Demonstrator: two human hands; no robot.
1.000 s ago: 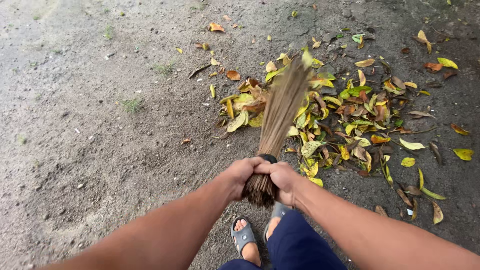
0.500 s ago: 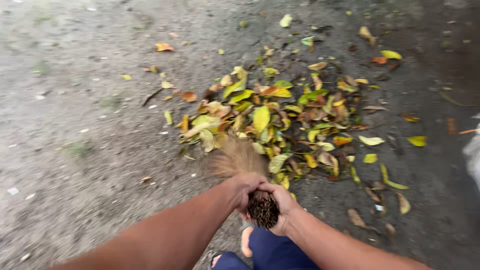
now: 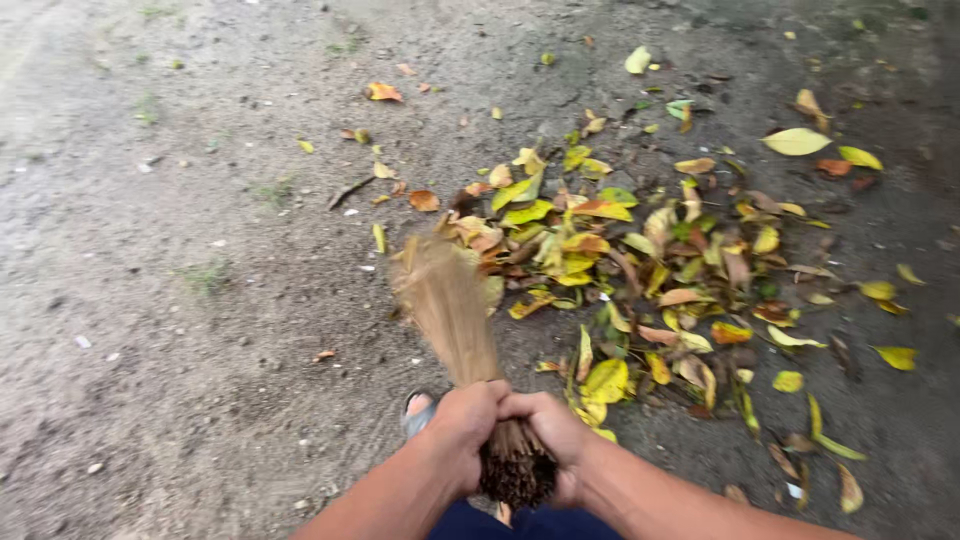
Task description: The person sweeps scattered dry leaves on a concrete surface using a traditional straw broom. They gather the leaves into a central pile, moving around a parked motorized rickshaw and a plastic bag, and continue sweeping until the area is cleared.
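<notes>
Both hands are wrapped around the bound end of a stick broom [image 3: 460, 320], the kind made of thin brown bristles tied in a bundle. The left hand [image 3: 465, 425] is clenched on the near side of the bundle and the right hand [image 3: 552, 435] is clenched right next to it, knuckles pretty much touching. The dark cut end of the bundle pokes out below the fists, toward the camera. The bristles fan out up and to the left, and the tips look blurred, sitting on the bare dirt ground [image 3: 180, 330] at the left edge of a pile of leaves [image 3: 640, 270].

The pile is mostly yellow, with some green, orange and brown ones mixed in, spread out to the right of the broom. A few strays lie apart from it: an orange leaf [image 3: 383, 92] up top, a big pale yellow leaf [image 3: 796, 141] at the upper right. A foot in a grey sandal [image 3: 418, 408] peeks out just left of the hands, and there's dark blue clothing [image 3: 520, 525] at the bottom edge.
</notes>
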